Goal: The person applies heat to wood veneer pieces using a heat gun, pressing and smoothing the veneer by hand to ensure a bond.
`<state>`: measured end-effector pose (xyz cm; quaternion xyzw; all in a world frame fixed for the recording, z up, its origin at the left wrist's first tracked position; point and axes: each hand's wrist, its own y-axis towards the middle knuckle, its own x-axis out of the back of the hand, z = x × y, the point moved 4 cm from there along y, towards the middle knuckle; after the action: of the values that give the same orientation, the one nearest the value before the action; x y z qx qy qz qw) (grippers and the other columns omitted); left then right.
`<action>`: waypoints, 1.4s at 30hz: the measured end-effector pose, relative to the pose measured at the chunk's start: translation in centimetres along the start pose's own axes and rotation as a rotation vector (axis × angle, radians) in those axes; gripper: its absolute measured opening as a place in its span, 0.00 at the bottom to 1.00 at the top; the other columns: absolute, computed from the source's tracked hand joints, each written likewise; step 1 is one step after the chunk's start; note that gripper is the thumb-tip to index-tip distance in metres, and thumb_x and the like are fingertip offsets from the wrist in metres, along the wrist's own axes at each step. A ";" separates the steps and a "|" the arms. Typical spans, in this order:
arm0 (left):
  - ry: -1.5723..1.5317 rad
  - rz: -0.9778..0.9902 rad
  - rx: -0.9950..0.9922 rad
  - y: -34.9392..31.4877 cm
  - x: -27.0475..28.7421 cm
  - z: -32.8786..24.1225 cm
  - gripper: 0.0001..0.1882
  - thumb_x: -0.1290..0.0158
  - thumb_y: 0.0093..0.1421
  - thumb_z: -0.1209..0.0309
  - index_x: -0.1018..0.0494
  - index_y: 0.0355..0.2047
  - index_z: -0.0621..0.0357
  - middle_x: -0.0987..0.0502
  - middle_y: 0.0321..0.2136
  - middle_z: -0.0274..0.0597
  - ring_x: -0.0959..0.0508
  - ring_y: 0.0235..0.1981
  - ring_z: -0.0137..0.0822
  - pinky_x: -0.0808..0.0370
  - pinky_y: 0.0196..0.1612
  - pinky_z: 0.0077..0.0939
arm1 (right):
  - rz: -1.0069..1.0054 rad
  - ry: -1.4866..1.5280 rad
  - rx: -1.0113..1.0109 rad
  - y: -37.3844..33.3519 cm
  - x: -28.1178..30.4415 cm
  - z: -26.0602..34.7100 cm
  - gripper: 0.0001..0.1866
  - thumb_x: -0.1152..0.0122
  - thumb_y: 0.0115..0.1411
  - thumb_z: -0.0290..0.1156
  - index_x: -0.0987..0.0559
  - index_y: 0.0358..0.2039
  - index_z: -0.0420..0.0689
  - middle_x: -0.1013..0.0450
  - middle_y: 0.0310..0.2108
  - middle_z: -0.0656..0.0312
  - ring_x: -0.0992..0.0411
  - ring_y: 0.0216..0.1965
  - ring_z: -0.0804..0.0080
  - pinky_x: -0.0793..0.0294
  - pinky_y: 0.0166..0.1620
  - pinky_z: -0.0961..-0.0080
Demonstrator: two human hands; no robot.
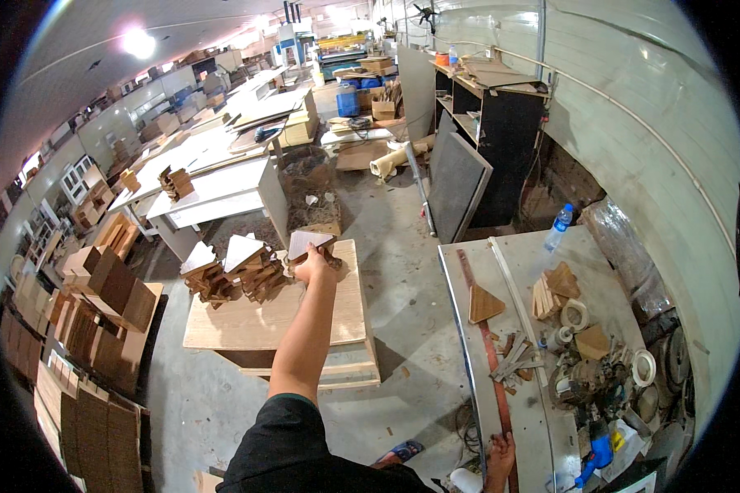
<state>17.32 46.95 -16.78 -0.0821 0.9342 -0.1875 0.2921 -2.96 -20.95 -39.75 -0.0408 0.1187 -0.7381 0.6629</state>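
My left arm stretches forward over a low wooden cabinet (pixel 247 320). My left hand (pixel 311 264) is closed on a triangular wood piece (pixel 307 243) with a pale top, at the right of a row of stacks. Beside it stand a middle stack of triangular pieces (pixel 243 253) and a left stack (pixel 199 261). Low at the right, my right hand (pixel 500 456) rests by a long reddish-brown strip (pixel 501 403) on the worktable (pixel 460 275), fingers stretched out and seemingly holding nothing. A single brown triangular piece (pixel 485 305) lies on that strip.
The worktable also carries a water bottle (pixel 559 227), metal offcuts (pixel 515 360), tape rolls (pixel 575 314) and a blue tool (pixel 598 453). Wooden stacks (pixel 99 353) line the left. A grey panel (pixel 460 181) leans on a black shelf (pixel 510 156); white tables (pixel 230 189) stand behind.
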 end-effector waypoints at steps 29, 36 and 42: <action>0.534 0.520 0.298 4.8 4.4 -1.9 0.20 0.46 0.70 0.55 0.27 0.35 0.63 0.19 0.25 0.46 0.20 0.21 0.33 0.24 0.20 0.23 | -0.069 -0.166 -0.017 -1.8 -2.1 4.0 0.32 0.46 0.67 0.26 0.40 0.70 0.39 0.26 0.55 0.51 0.29 0.56 0.63 0.33 0.60 0.68; 0.676 0.799 0.241 -1.0 7.0 0.0 0.19 0.41 0.67 0.57 0.25 0.35 0.64 0.19 0.23 0.46 0.23 0.18 0.29 0.28 0.18 0.20 | -0.293 -0.148 -0.061 -2.6 -2.9 5.5 0.20 0.42 0.68 0.33 0.29 0.57 0.39 0.25 0.46 0.57 0.29 0.49 0.66 0.32 0.56 0.70; 0.805 1.060 0.110 -12.2 15.7 4.4 0.16 0.42 0.68 0.62 0.23 0.36 0.68 0.17 0.27 0.45 0.20 0.25 0.31 0.24 0.29 0.25 | -0.349 -0.254 -0.002 -3.7 -2.6 4.0 0.12 0.40 0.67 0.34 0.27 0.32 0.40 0.33 0.29 0.64 0.32 0.34 0.71 0.31 0.42 0.70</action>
<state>7.56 30.36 -23.34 0.4798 0.8733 -0.0819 -0.0231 -5.35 -18.48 -34.73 -0.1540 0.0261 -0.8304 0.5348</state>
